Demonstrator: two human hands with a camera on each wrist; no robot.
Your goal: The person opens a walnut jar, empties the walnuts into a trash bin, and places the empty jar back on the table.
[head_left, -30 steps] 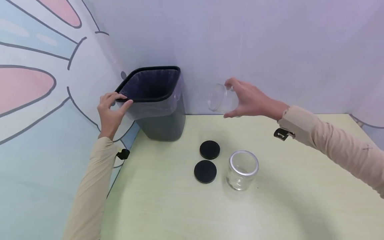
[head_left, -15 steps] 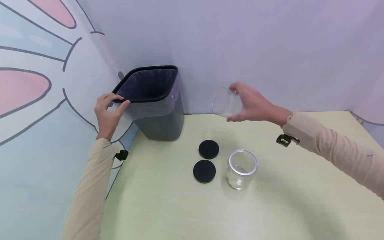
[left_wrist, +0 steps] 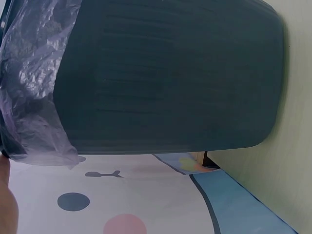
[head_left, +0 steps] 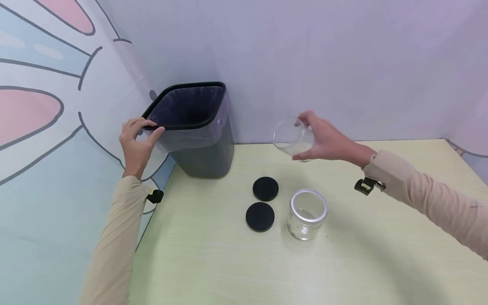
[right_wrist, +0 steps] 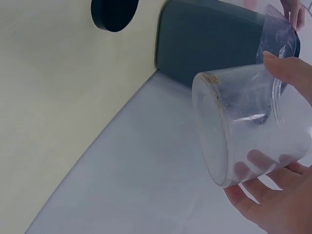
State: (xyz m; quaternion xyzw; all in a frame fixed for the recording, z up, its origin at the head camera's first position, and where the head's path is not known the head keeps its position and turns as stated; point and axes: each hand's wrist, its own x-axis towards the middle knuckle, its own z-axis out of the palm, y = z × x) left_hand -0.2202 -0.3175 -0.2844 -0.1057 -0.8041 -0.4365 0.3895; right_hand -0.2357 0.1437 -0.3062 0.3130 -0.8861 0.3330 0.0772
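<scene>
With thumb and fingers, my left hand point(head_left: 135, 148) pinches the near left corner of the black rim on a dark grey trash bin point(head_left: 203, 159). A thin translucent liner folds down over that rim. My right hand point(head_left: 329, 142) grips a clear jar point(head_left: 286, 142) from the side, above the back of the table and right of the bin. The jar lies tilted in the air, its round mouth to the left. Brownish residue marks its bottom edge in the right wrist view, where the jar point(right_wrist: 239, 122) looks otherwise see-through. Only a sliver of my left hand point(left_wrist: 7, 204) shows in the left wrist view.
A second clear jar point(head_left: 305, 226) with a silvery rim stands upright on the pale table point(head_left: 206, 254). Two round black lids point(head_left: 265, 189) lie to its left, one behind the other. A plain wall point(head_left: 343, 63) rises behind, and a cartoon-printed wall point(head_left: 45, 212) borders the left.
My right hand has drawn the jar slightly right and down, away from the bin, and the jar's mouth has turned more toward view. My left hand keeps its hold on the rim.
</scene>
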